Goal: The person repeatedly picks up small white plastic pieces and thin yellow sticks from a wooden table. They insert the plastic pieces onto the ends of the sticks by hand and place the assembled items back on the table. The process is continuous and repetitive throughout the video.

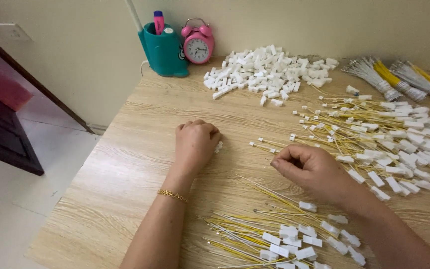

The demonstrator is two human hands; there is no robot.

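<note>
My left hand (195, 142) rests knuckles-up on the wooden table (135, 164), fingers curled over a small white plastic connector (219, 147) that peeks out at its right side. My right hand (307, 169) lies a little to the right, fingers pinched together; whether it holds anything I cannot tell. Near me lies a bunch of yellow and white wires with white connectors (279, 239). A bigger spread of such wires (384, 134) covers the table to the right. A heap of loose white connectors (269, 72) sits at the back.
A teal pen holder (164, 50) and a pink alarm clock (198, 45) stand against the wall at the back. Bundled wires (399, 79) lie at the far right. The table's left edge drops to a white floor beside dark furniture (1, 134).
</note>
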